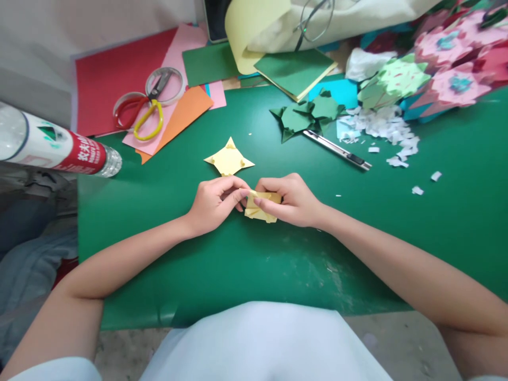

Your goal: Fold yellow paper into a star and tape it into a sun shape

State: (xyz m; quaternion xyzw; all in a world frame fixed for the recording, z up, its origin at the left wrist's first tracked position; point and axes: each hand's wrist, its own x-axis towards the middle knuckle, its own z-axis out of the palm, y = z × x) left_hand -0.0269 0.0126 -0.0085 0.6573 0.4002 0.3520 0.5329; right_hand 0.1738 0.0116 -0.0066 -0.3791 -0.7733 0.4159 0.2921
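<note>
A small folded piece of yellow paper (260,211) lies at the middle of the green mat (238,264), held from both sides. My left hand (216,201) pinches its left corner with thumb and fingertips. My right hand (291,200) has its fingers closed over the paper's right half. Just beyond the hands lies a finished yellow star-shaped folded piece (229,159), touched by neither hand.
Red and yellow scissors (143,108) rest on pink, red and orange sheets at the back left. A plastic bottle (55,148) lies on its side at the left. Green folded pieces (307,116), a utility knife (337,150), white paper scraps (384,129) and paper flowers (444,69) fill the back right.
</note>
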